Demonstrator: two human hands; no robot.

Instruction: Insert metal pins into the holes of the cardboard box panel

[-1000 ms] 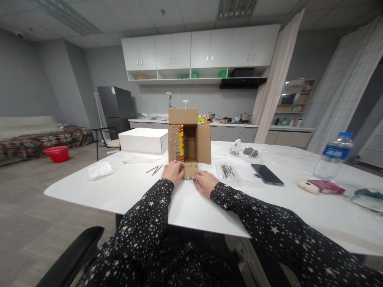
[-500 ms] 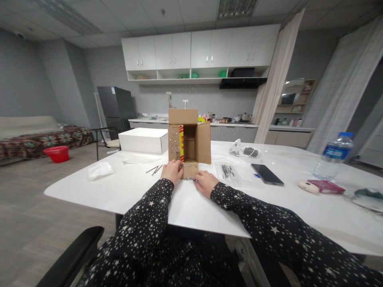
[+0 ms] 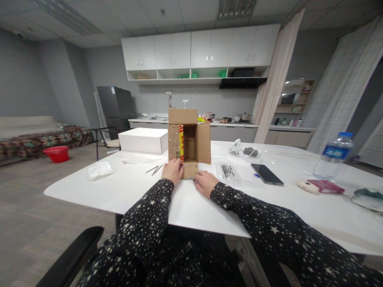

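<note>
Working at the near flap of the open cardboard box mid-worktop: left hand presses the flap's left edge, fingers curled; right hand rests just right, grip unclear. Next likely calls for steadying that flap.

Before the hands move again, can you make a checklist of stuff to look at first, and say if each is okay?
1. Brown cardboard box standing upright on the white table: ok.
2. Box flaps open toward the person: ok.
3. Left hand resting against the box's lower flap: ok.
4. Right hand on the table beside that flap: ok.
5. Whether either hand grips anything small: cannot tell, fingers are too small to read.
6. Loose thin metal pins lying apart from the left hand: ok.
</note>
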